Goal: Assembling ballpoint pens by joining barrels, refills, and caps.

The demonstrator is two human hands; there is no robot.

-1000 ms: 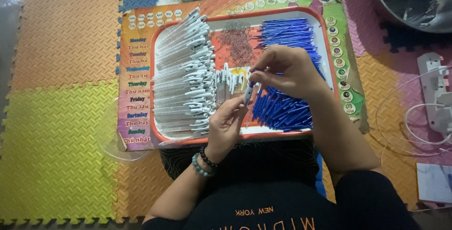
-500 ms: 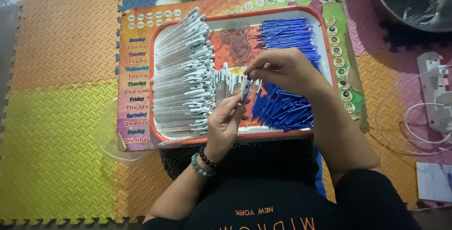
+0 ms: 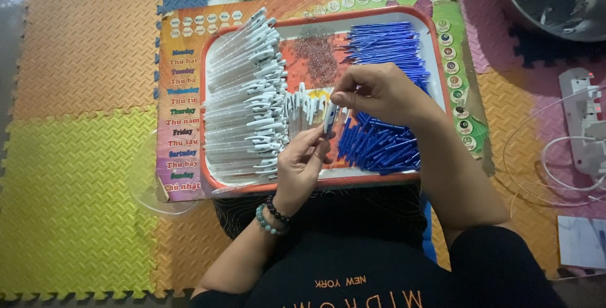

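Two hands pinch one small white pen part (image 3: pixel 329 118) over the red tray (image 3: pixel 379 177). The right hand (image 3: pixel 379 93) grips its top with closed fingers, and the left hand (image 3: pixel 302 163) holds it from below. White pen bodies (image 3: pixel 243 100) lie left; blue pen pieces (image 3: pixel 382 144) lie right.

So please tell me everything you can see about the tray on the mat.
The tray is a shallow rectangle with a red-orange rim and rounded corners, probably plastic. It lies flat on a colourful printed board. It holds white pen barrels stacked at its left, blue pen parts at its right, and a patch of tiny dark pieces between. Both hands work just above it.
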